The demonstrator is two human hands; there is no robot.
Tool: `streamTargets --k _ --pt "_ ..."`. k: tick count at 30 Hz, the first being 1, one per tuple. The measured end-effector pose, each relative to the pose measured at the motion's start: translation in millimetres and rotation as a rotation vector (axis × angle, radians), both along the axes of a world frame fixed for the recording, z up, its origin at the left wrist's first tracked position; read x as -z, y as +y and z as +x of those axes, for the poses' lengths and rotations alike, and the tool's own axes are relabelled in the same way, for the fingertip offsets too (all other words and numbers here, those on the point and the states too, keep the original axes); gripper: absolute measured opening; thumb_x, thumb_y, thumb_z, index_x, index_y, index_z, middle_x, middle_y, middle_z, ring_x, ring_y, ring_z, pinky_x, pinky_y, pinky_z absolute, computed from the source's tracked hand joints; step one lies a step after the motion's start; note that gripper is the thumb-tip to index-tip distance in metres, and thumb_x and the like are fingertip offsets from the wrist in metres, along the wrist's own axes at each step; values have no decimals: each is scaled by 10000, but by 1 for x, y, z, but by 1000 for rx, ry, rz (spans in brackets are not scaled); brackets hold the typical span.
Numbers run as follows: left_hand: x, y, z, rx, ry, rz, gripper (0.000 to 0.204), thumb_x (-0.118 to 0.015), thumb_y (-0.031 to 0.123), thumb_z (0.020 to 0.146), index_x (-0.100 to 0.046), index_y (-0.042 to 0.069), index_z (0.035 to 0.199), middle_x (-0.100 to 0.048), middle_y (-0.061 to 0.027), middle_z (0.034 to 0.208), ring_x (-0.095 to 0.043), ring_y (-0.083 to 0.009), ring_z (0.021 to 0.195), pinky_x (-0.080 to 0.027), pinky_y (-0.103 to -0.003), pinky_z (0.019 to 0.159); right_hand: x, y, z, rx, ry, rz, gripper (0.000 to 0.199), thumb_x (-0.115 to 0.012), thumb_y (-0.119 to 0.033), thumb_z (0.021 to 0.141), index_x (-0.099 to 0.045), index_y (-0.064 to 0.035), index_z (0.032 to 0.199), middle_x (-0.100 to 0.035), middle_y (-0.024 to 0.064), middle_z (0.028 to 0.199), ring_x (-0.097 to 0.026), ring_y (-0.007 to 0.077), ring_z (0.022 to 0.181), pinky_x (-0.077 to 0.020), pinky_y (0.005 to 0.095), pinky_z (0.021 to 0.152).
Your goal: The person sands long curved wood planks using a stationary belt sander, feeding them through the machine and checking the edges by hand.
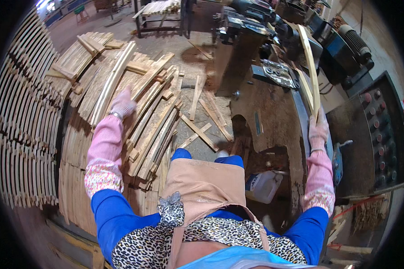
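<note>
Over a stack of wooden slats (155,107) on my left, my left hand (123,104) reaches out in a pale pink glove. Its fingers look stretched out and slightly blurred, just beside a long pale slat (114,83) on top of the stack. My right hand (318,131), gloved too, is closed round the near end of a curved wooden slat (310,62), which points away from me toward the machine. A second slat (304,87) runs beside it, close to my fingers; whether I hold that one as well is hidden.
A woodworking machine (269,112) with a worn brown body stands on my right, beside a button panel (379,130). Under it sits a plastic jug (265,186). Tall stacked slats (24,116) rise at far left. Offcuts (197,134) and sawdust litter the floor.
</note>
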State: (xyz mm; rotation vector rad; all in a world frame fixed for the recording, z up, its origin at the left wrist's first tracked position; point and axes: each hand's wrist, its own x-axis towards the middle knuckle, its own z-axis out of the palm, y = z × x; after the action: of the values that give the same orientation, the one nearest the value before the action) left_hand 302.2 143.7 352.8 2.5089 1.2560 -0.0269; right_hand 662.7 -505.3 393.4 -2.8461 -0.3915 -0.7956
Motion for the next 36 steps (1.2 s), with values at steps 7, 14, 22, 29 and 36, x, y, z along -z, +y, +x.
streamTargets --k 7,14,22,29,36 --pt "87 46 -38 -6 -120 128 831 -702 172 788 -396 70 1555 -532 -246 1482 -536 -379 1358 -424 -417 1143 -29 -116 -208 89 175 -104 475 -658 -294 947 -619 -179 1406 -653 156 1111 -623 360 1050 -508 456 931" --pt "55 36 -8 -30 -114 -5 777 -696 192 827 -417 60 1540 -531 -230 1493 -519 -349 1382 -409 -383 1155 -23 -139 -235 52 -3 -5 504 -718 -245 881 -636 -142 1367 -663 167 1094 -627 355 1031 -509 479 918" --pt "22 21 11 83 -591 -39 699 -751 174 797 -535 10 1441 -644 -251 1338 -634 -339 1222 -473 -383 1065 -6 -27 -23 -135 -128 -117 483 -690 -385 897 -657 -208 1346 -690 125 1102 -634 327 1050 -512 471 910" --pt "-58 -101 102 109 -1243 -1046 400 -746 168 914 -617 -4 1251 -683 -64 902 -664 -148 715 -590 -276 672 -21 159 -52 -685 440 412 541 -777 -274 920 -612 -122 1413 -618 155 1418 -595 268 1293 -437 393 1143" --pt "-82 -211 213 526 -1397 -1347 647 -762 248 923 -475 -43 1425 -632 -182 1319 -625 -278 1190 -479 -353 1065 -45 186 -162 -735 856 809 852 -787 -182 875 -354 -206 1609 -608 64 1323 -598 148 1084 -518 307 919"
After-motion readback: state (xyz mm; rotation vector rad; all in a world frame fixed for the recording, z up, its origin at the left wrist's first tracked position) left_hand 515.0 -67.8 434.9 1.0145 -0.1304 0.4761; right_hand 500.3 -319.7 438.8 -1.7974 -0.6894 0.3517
